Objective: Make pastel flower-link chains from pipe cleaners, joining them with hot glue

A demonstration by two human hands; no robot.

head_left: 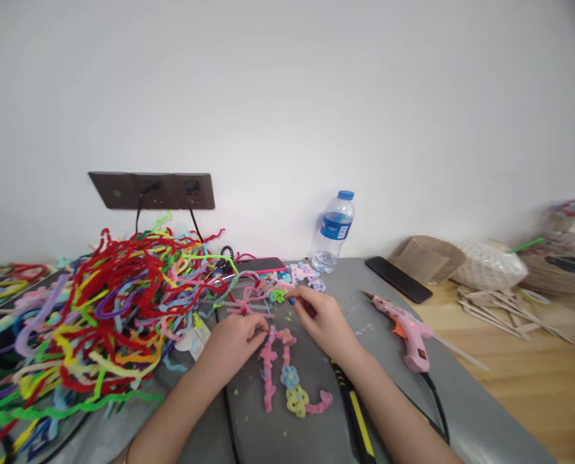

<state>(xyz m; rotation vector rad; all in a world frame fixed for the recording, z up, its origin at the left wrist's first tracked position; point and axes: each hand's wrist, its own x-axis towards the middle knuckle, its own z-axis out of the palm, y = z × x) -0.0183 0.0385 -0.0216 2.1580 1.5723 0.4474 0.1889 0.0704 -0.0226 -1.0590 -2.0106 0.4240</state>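
My left hand [237,340] is closed, its thumb and finger pinched at the top of a pink fuzzy pipe-cleaner chain [268,370]. The chain lies on the grey table and bends over to a second strand with a blue flower [290,376], a yellow flower [297,401] and a curled pink end [322,402]. My right hand [322,317] has its thumb and forefinger together at the edge of a small bright green flower [279,296]; the grip itself is small in view. Tiny yellow bits [288,317] lie below those fingertips.
A big tangle of colored pipe cleaners [123,303] covers the left. Behind stand a water bottle [334,232] and a red-edged phone [261,265]. To the right are a black phone [398,279] and a pink glue gun [413,338]. A yellow-black cutter [355,415] lies near my right forearm.
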